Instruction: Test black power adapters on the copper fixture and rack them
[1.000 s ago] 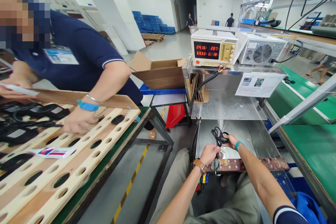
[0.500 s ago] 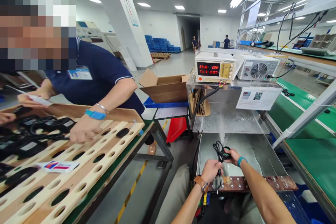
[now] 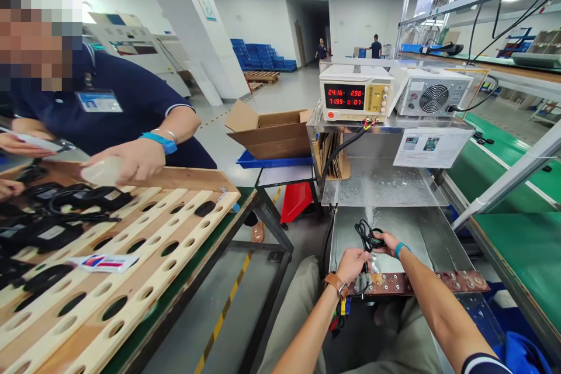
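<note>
A coiled black cable hangs over the open metal basin, where a jet of water or spray rises. My left hand is closed on the lower part of the cable, just above a brown terminal strip with metal studs. To its right, my right hand grips a round black part beside the coil. Behind the basin, a power supply with red digits stands on a metal shelf, and a black lead runs down from it.
At the left, a person leans over a wooden rack holding black parts and a white tube. An open cardboard box stands behind. A green bench is at the right.
The view has shifted slightly, and the scene sits a little higher. The person at the left has raised a hand from the rack and now holds a pale rounded object. My hands keep their holds.
</note>
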The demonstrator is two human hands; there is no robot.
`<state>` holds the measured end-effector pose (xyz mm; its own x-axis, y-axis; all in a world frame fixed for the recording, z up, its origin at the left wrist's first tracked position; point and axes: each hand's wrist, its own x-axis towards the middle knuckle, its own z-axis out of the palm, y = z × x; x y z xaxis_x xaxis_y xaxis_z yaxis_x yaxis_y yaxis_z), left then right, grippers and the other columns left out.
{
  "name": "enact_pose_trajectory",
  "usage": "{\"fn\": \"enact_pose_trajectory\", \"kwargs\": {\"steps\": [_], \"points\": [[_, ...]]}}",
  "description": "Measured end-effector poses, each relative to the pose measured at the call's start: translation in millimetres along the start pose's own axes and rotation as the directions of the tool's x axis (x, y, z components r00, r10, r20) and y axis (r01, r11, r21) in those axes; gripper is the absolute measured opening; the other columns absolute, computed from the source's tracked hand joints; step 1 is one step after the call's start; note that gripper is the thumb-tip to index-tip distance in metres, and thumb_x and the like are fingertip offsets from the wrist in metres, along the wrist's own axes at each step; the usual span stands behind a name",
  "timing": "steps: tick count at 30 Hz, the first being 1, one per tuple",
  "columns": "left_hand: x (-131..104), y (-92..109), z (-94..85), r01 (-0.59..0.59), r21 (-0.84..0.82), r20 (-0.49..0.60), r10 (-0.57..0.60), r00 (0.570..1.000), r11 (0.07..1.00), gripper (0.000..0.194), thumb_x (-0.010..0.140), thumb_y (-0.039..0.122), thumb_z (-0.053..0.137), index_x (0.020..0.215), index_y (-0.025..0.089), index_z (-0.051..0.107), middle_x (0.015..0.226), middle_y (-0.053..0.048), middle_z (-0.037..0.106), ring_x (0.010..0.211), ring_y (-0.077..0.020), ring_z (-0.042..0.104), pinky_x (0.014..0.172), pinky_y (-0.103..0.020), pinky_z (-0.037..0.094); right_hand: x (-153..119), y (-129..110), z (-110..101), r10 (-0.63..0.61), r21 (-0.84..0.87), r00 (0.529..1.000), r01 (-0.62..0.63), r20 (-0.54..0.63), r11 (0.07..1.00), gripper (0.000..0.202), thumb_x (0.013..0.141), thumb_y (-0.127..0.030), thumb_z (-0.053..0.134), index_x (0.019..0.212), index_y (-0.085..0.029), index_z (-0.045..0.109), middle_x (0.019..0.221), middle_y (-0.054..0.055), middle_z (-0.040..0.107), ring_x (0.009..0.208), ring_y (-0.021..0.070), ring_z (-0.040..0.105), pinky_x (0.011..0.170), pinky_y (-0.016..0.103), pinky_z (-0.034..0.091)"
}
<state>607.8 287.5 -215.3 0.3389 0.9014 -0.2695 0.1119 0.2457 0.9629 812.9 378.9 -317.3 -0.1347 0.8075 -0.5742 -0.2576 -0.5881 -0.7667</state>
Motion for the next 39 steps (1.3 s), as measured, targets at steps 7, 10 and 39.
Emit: {"fn": "enact_pose_trajectory", "kwargs": {"steps": [7, 10, 39], "points": [[-0.9, 2.7, 0.5, 0.022, 0.020, -0.009, -0.022, 1.000, 1.000, 0.032, 0.082, 0.043, 0.055, 0.072, 0.013, 0.064, 0.063, -0.006, 0.068, 0.056, -0.0136, 0.058, 0.058, -0.024, 0.039, 3.7, 2.4, -2.6, -0.005, 0.003, 1.000, 0.005, -0.023, 1.000, 0.011, 0.097, -0.019, 0.064, 0.105, -0.015, 0.058, 0.094, 0.009, 0.062, 0.079, 0.0231, 0.064, 0.067, 0.038, 0.064], [-0.5, 1.2, 0.6, 0.020, 0.018, -0.013, -0.020, 1.000, 1.000, 0.034, 0.082, 0.044, 0.056, 0.073, 0.013, 0.064, 0.063, -0.006, 0.069, 0.055, -0.0136, 0.058, 0.057, -0.024, 0.039, 3.6, 2.8, -3.2, -0.003, 0.002, 1.000, 0.003, -0.023, 1.000, 0.012, 0.096, -0.020, 0.066, 0.105, -0.016, 0.058, 0.094, 0.009, 0.062, 0.080, 0.0232, 0.064, 0.067, 0.037, 0.063], [12.8, 19.4, 3.7, -0.259, 0.062, -0.230, 0.266, 0.936, 0.964, 0.010, 0.092, 0.026, 0.044, 0.088, 0.019, 0.049, 0.080, -0.003, 0.063, 0.076, -0.0158, 0.060, 0.077, -0.028, 0.048, -38.1, -35.0, 31.2, -0.169, 0.082, 0.986, 0.169, -0.009, 0.982, 0.016, 0.105, -0.031, 0.058, 0.103, -0.016, 0.055, 0.089, 0.007, 0.061, 0.073, 0.0209, 0.063, 0.069, 0.034, 0.062]]}}
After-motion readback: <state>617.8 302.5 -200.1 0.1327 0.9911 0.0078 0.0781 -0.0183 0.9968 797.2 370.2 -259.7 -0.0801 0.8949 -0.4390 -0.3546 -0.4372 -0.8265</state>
